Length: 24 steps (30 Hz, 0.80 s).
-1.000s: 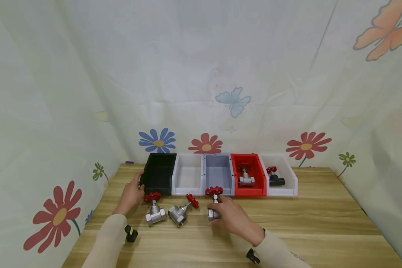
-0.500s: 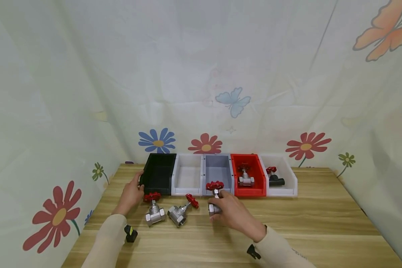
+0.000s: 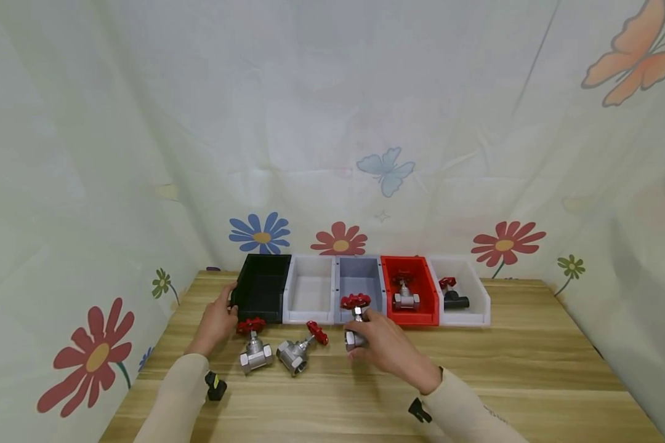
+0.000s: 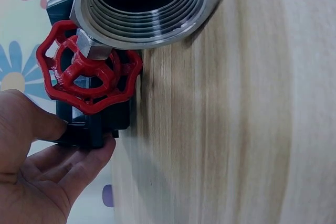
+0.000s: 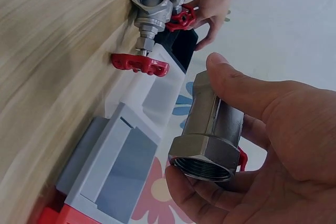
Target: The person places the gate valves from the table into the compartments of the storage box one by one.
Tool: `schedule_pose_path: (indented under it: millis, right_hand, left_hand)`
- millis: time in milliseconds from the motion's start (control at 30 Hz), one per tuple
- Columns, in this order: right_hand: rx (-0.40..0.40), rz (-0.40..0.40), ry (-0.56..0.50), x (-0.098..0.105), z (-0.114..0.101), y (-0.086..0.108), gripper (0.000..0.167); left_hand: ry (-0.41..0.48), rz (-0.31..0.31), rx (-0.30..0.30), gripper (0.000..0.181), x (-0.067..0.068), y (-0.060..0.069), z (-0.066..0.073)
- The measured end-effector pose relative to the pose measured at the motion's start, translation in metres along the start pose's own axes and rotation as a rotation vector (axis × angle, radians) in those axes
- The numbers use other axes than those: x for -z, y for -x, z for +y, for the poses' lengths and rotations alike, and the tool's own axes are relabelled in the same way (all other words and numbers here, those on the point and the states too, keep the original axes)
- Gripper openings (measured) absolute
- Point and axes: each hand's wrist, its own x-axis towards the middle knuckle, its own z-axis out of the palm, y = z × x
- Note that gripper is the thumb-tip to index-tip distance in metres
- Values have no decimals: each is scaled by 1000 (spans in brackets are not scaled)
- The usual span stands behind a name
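Valve [image 3: 354,340] gripped, gray bin [image 3: 360,277] just beyond

Your right hand [image 3: 389,348] has the valve by its body, handwheel [image 3: 356,301] up; your left hand [image 3: 217,323] grips the black bin [image 3: 262,286]. I'd hold the valve level, clearing bin fronts generously.

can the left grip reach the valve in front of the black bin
Probably yes: the valve stands by the left grip, nothing between, but that grip must first leave the black bin.

I can read no text, brand or number; the marks [image 3: 495,414] on my right sleeve [image 3: 462,407] are too small.
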Motion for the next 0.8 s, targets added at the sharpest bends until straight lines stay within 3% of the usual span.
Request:
schedule_pose_path:
  millis: [800]
  right_hand:
    - [16,15,28,14,6,-14,53]
  left_hand:
    - [-1,-17,10,58,1,1,3]
